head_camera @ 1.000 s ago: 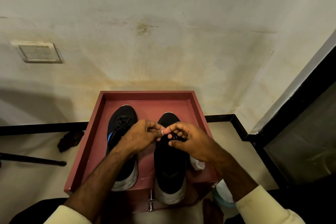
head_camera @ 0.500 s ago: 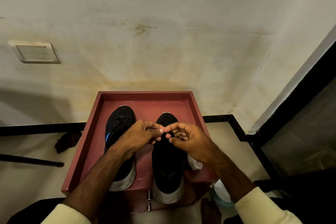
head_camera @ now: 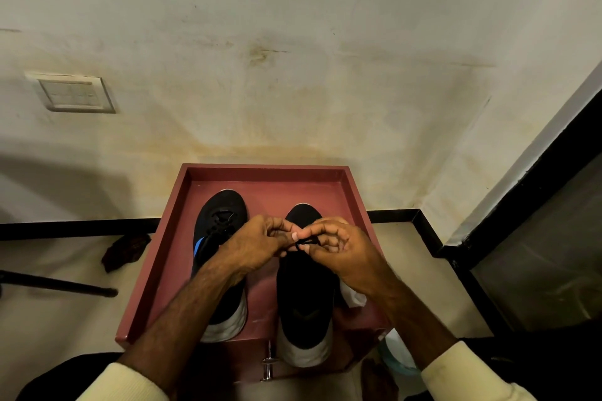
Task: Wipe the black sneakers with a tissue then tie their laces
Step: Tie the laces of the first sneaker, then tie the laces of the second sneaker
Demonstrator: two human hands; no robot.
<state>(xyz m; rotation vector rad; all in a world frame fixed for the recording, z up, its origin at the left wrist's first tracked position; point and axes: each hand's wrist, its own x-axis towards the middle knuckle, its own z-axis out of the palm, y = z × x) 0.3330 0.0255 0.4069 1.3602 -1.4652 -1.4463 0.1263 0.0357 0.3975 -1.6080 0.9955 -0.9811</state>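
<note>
We look down on a red-brown tray [head_camera: 153, 273] set against a stained pale wall [head_camera: 293, 42], with two black sneakers lying side by side in it, toes toward the wall. The left sneaker [head_camera: 221, 215] has white at the heel and a blue patch on its side; its laces [head_camera: 222, 217] show near the toe, but we cannot tell whether they are tied. The right sneaker [head_camera: 304, 306] lies just beside it, its white heel overhanging the tray's near edge. Both our hands meet over the front half of the right sneaker. Our left hand [head_camera: 257, 246] is curled, fingertips pinched together where they meet the other hand; whether it grips lace we cannot tell. Our right hand [head_camera: 342, 252] pinches a thin black lace [head_camera: 306, 241] between thumb and forefinger, the other fingers loosely bent. A crumpled white tissue [head_camera: 353, 296] lies in the tray beside the right sneaker, partly under our right wrist. Cream sleeves [head_camera: 456, 371] cover both forearms near the frame's bottom. On the wall at left is a switch plate [head_camera: 75, 94]; a dark rag [head_camera: 125, 251] lies on the floor left of the tray.
</note>
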